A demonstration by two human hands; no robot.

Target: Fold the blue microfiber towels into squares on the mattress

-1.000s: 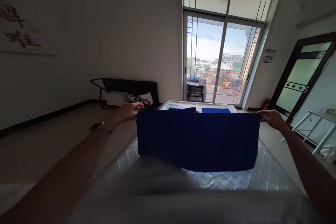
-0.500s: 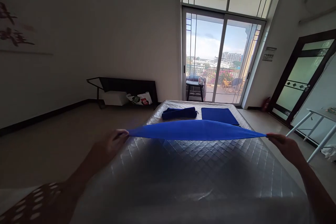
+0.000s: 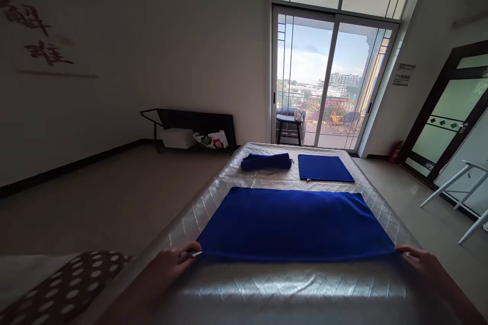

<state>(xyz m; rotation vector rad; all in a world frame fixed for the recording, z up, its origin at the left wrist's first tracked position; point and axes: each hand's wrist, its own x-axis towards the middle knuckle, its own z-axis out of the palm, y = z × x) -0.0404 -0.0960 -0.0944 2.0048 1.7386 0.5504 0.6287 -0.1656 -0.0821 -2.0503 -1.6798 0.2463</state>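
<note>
A blue cloth (image 3: 297, 223) is spread across the quilted, plastic-covered mattress (image 3: 305, 284), its near edge drawn straight between my hands. My left hand (image 3: 179, 259) pinches the near left corner, where a small white tag shows at the fingertips. At the near right corner, my right hand (image 3: 415, 259) is closed on the same cloth. Beyond it on the mattress lie a rolled or bunched blue cloth (image 3: 266, 161) on the left and a flat folded blue cloth (image 3: 325, 168) on the right.
Brown polka-dot fabric (image 3: 76, 284) lies at the lower left. A dark bench-like frame (image 3: 198, 122) with a white box (image 3: 178, 137) and a printed bag (image 3: 213, 140) stands by the wall. Glass sliding doors (image 3: 324, 81) are behind the mattress. A pale-legged table (image 3: 473, 177) stands at right.
Both hands have come down and toward me with the held cloth. Lifted and billowing before, it now lies spread over the mattress. The view has shifted slightly left.
</note>
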